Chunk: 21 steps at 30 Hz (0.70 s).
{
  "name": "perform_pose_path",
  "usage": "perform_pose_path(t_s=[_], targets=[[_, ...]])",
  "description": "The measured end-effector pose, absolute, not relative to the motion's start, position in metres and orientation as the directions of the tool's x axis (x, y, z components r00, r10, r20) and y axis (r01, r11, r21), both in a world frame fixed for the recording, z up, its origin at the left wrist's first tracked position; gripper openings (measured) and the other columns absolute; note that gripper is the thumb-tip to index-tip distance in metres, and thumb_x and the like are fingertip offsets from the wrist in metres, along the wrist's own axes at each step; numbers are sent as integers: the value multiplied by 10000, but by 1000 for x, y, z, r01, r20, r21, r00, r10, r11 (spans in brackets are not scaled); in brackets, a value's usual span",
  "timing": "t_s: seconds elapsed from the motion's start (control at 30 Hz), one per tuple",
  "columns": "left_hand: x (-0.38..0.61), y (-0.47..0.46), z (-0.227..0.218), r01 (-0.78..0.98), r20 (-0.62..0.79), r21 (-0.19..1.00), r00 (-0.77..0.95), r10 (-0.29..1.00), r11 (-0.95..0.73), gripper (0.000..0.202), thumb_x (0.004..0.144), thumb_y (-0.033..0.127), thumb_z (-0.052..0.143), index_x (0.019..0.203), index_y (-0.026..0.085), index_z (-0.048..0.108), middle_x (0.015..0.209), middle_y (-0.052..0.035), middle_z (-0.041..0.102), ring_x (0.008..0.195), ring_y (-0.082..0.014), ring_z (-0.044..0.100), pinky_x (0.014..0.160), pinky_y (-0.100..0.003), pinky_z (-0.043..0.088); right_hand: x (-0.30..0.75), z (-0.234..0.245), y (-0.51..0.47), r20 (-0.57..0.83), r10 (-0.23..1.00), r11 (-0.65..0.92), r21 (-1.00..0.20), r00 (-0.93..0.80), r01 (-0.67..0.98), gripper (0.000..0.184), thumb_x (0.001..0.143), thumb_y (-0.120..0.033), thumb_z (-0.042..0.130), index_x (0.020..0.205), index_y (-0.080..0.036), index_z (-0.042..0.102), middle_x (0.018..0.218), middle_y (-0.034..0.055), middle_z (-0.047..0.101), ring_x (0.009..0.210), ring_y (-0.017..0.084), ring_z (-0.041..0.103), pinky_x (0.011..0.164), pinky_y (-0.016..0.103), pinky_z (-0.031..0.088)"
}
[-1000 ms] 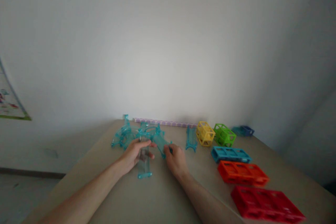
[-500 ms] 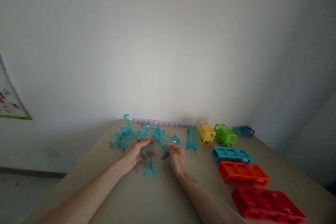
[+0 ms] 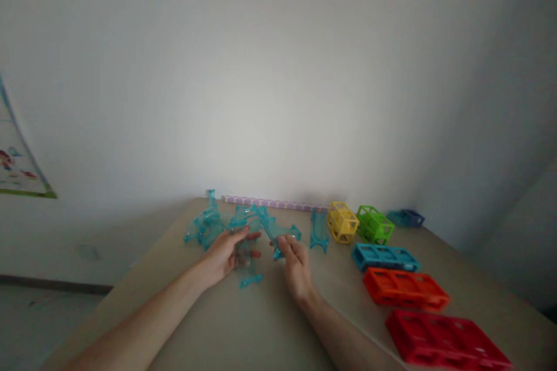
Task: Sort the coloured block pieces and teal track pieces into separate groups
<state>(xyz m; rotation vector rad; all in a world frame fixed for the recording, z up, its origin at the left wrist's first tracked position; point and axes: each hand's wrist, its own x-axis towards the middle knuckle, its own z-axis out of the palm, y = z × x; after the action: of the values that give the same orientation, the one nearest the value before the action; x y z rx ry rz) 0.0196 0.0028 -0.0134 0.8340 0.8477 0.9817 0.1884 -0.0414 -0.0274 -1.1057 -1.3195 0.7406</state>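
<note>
My left hand (image 3: 223, 256) holds a see-through teal track piece (image 3: 249, 280), thumb near its upper end and fingers behind it. The near end of that piece hangs toward me. Another teal track piece (image 3: 266, 225) is pinched by its near end in my right hand (image 3: 297, 266), tilted with its far end up and to the left. The two held pieces are apart. Behind my left hand lies a pile of teal track pieces (image 3: 205, 226), some curved, partly overlapping. Part of the pile is hidden by my hands and the held pieces.
Right of my hands lie a straight teal track (image 3: 319, 232), a yellow frame block (image 3: 343, 223) and a green one (image 3: 375, 226). Blue (image 3: 385, 257), orange (image 3: 405, 288) and red (image 3: 448, 339) blocks line the right side. A purple patterned strip (image 3: 274, 203) runs along the wall.
The track piece in my right hand has swung its far end up and away. My left hand keeps its piece almost in place, its fingers slightly more spread. The view has shifted a little.
</note>
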Motion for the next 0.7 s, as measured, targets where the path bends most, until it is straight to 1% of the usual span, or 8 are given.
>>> perform_pose_path(t_s=[0.1,0.2,0.37,0.47,0.57,0.63,0.67,0.7], targets=[[21,1,-14,-406,-172,861,338,925,308,234,813,245,630,1021,145,590,1024,-138,714,686,-241,714,519,-312,565,183,-30,-43,384,921,375,-918,57,131,338,885,-448,446,701,-188,558,716,1,515,707,154,493,658,263,376],[22,1,-14,-427,-136,861,328,935,276,154,819,179,594,957,112,613,949,-150,730,693,-246,711,547,-333,576,182,-34,-42,375,927,374,-916,-21,148,347,901,-439,437,721,-179,579,786,16,521,764,157,501,706,269,383],[19,-2,-8,-443,-113,857,336,935,263,253,798,129,571,1043,100,624,956,-151,730,695,-255,711,536,-342,569,183,-33,-43,340,938,345,-918,-62,195,366,898,-452,440,699,-176,575,778,9,508,758,154,497,705,268,387],[18,-5,-2,-498,-42,838,346,937,222,382,777,92,575,1155,145,588,1016,-126,718,727,-246,713,533,-320,561,183,-31,-47,296,954,301,-934,-52,193,350,888,-462,452,720,-179,571,746,3,522,734,157,509,686,267,398],[16,-6,2,-565,51,812,320,946,148,455,806,157,613,1244,239,520,1028,-85,710,720,-216,710,519,-283,546,188,-31,-47,301,954,293,-935,8,202,416,921,-486,362,734,-184,580,745,17,556,739,169,536,687,277,421],[16,-5,1,-575,60,808,297,953,128,473,818,203,626,1266,261,486,972,-71,714,678,-203,704,497,-271,537,194,-31,-43,340,936,305,-911,88,278,451,937,-484,305,790,-187,610,795,41,586,779,184,562,695,288,441],[16,-4,0,-571,55,812,287,956,124,478,820,212,628,1270,261,476,944,-68,714,658,-199,700,488,-268,535,198,-31,-41,370,921,309,-886,124,346,436,936,-470,312,843,-184,628,866,61,601,810,191,576,713,298,452],[16,-3,-1,-565,46,816,274,961,122,474,823,221,627,1269,257,472,919,-65,714,641,-194,696,483,-265,533,202,-31,-38,401,904,306,-850,148,429,393,927,-442,346,919,-180,639,979,89,602,846,196,590,742,310,461]])
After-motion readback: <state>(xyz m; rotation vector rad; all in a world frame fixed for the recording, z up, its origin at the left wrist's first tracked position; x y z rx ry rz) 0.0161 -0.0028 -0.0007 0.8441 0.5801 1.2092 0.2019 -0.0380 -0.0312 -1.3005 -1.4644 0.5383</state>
